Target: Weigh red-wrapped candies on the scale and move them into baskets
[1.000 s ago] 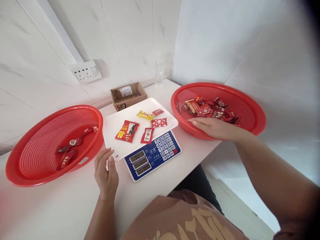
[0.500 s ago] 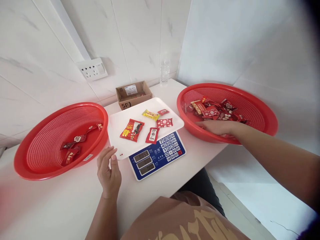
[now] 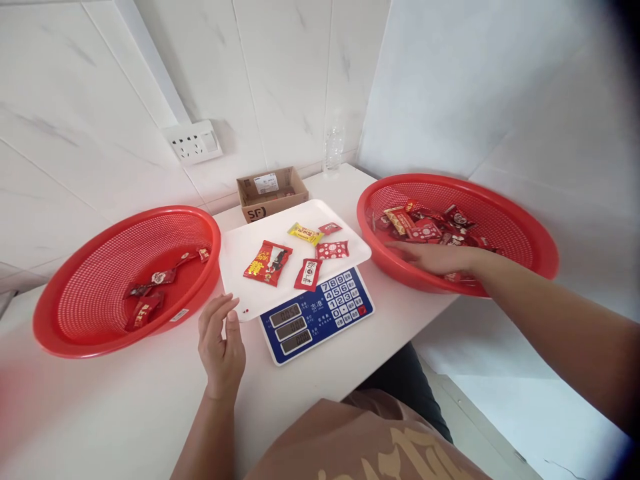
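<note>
My left hand (image 3: 221, 347) rests on edge on the white table, fingers loosely spread and holding nothing, just in front of the white tray (image 3: 240, 293) of a blue-faced electronic scale (image 3: 316, 315). Several wrapped sweets (image 3: 295, 255) lie on that tray. My right hand (image 3: 434, 257) lies flat inside the right red basket (image 3: 525, 220), fingers stretched toward a pile of red wrapped sweets (image 3: 430, 223). I see nothing held in it.
A left red basket (image 3: 100, 320) holds a few red sweets (image 3: 150, 293). Behind the scale stand a small open cardboard box (image 3: 273, 192) and a clear plastic bottle (image 3: 333, 148). A wall socket (image 3: 194, 141) sits on the tiled wall. The table edge runs under my right arm.
My right hand has slid from the basket's near rim further inside, toward the sweets. My left hand has stayed beside the scale. The view has shifted slightly.
</note>
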`<action>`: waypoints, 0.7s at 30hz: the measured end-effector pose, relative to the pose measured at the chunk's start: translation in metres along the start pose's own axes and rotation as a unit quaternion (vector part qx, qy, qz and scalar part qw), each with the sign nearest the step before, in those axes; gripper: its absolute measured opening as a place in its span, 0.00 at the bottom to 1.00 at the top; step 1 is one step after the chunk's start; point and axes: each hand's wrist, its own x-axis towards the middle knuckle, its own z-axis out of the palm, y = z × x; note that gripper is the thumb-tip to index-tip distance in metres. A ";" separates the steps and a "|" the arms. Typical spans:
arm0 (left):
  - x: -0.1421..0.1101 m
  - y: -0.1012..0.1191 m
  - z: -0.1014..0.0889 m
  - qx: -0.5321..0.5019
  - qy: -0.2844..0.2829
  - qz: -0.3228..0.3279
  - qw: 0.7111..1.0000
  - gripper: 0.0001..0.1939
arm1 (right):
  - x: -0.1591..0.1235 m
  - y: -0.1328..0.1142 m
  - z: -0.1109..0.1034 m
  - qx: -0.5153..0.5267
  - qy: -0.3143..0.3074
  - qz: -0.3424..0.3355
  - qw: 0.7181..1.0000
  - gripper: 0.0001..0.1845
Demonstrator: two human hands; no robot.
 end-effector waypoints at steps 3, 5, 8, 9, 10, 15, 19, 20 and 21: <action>0.001 0.001 -0.001 0.002 0.003 -0.002 1.000 0.11 | -0.004 -0.001 -0.007 0.028 -0.042 0.022 0.999 0.32; 0.001 0.000 -0.001 0.005 0.005 -0.005 1.000 0.11 | -0.013 -0.002 -0.010 0.050 -0.013 0.031 0.998 0.30; 0.001 -0.002 -0.003 0.011 0.004 -0.012 1.000 0.11 | -0.029 -0.001 -0.013 0.069 0.005 0.025 0.997 0.28; 0.001 -0.002 -0.003 0.011 0.005 -0.013 1.000 0.11 | -0.033 0.001 -0.013 0.075 0.004 0.025 0.997 0.28; 0.001 -0.002 -0.003 0.009 0.006 -0.014 1.000 0.11 | -0.036 0.003 -0.012 0.085 0.001 0.024 0.996 0.28; 0.001 -0.002 -0.003 0.002 0.004 -0.004 1.000 0.11 | -0.040 0.014 -0.010 0.121 -0.008 0.008 0.993 0.22; 0.001 -0.002 -0.002 0.005 -0.001 -0.005 1.000 0.11 | -0.040 0.015 -0.006 0.131 0.006 0.008 0.991 0.18; 0.001 -0.002 -0.002 0.006 0.001 -0.006 1.000 0.11 | -0.040 0.015 -0.006 0.136 0.008 0.007 0.991 0.17; 0.001 -0.003 -0.002 0.007 0.002 -0.008 1.000 0.11 | -0.041 0.015 -0.006 0.141 0.010 0.008 0.990 0.16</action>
